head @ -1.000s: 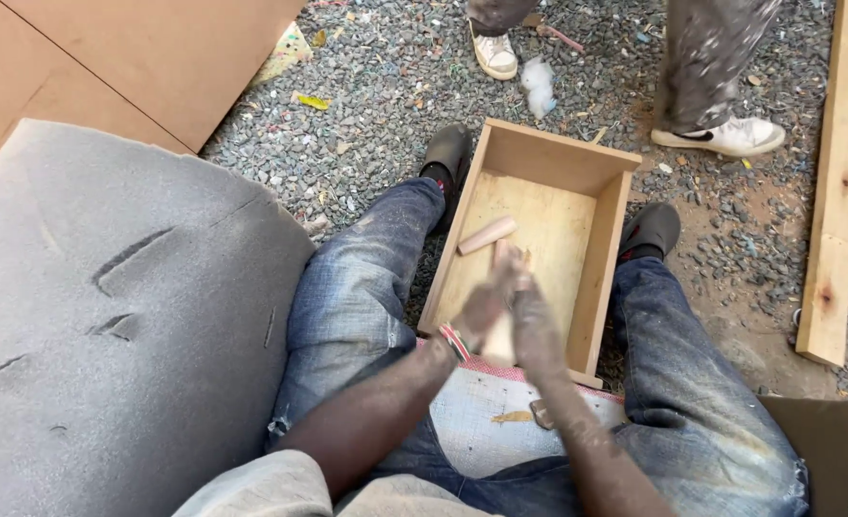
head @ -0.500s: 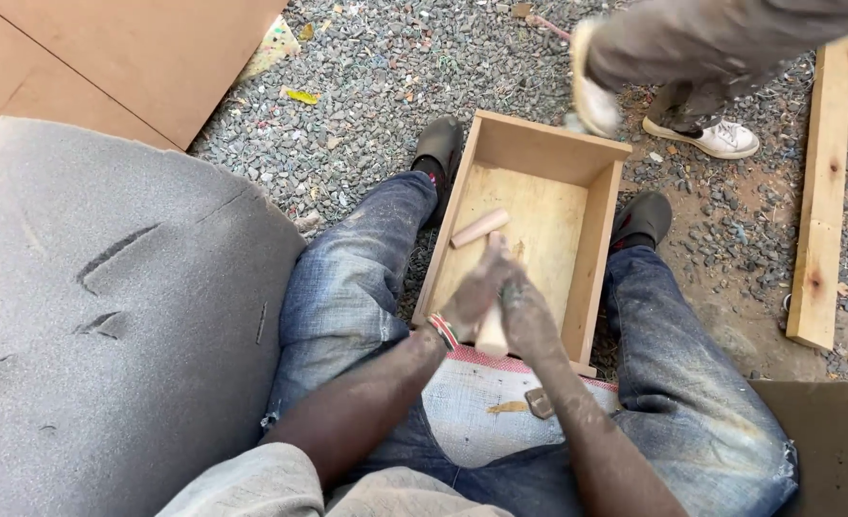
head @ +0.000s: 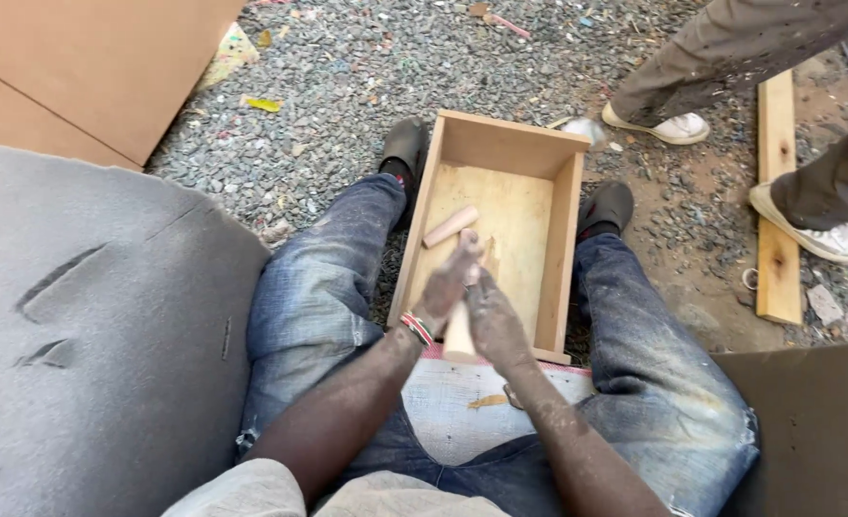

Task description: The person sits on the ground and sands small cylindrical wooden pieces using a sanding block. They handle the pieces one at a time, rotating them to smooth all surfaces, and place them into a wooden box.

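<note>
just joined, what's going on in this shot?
A seated person holds a short wooden dowel upright between both palms, left hand and right hand pressed against it, over an open wooden box lying between their feet on gravel. A second dowel lies loose inside the box. A grey foam slab sits at their left, and another person's legs are passing beyond the box.
</note>
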